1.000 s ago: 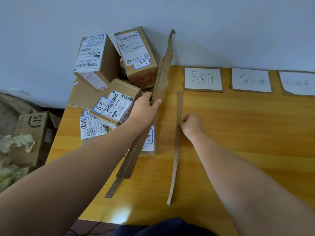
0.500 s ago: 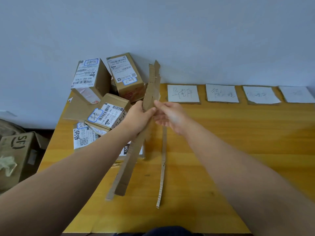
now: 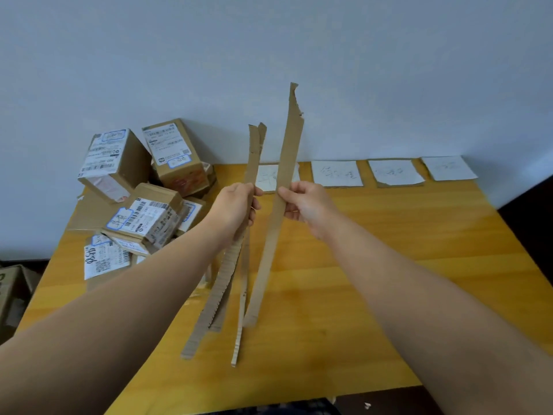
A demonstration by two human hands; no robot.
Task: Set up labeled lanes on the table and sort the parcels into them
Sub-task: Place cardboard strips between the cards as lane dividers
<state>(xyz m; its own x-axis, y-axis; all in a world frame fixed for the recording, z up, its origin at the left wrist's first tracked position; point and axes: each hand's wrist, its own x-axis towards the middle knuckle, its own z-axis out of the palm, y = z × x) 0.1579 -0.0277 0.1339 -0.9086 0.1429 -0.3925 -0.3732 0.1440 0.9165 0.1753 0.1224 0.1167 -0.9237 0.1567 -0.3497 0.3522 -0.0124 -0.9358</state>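
Note:
My left hand [image 3: 236, 206] grips a bundle of cardboard strips [image 3: 223, 283], held upright above the table. My right hand [image 3: 308, 203] pinches one long cardboard strip [image 3: 291, 151] pulled apart from the bundle, its torn top reaching up against the wall. Another thin strip [image 3: 239, 333] lies flat on the wooden table [image 3: 389, 265] below the hands. Several labelled parcels [image 3: 143, 217] are piled at the table's back left corner. Several white label cards [image 3: 335, 173] lie in a row along the back edge; the leftmost card is partly hidden behind the strips.
The grey wall [image 3: 269, 55] runs right behind the table. An open cardboard box [image 3: 12, 292] stands on the floor at the left. The table's right edge drops to a dark floor [image 3: 529, 217].
My right hand left the strip lying on the table, took one strip from the left hand's bundle, and drew it away to the right. Both hands rose and the view tilted up.

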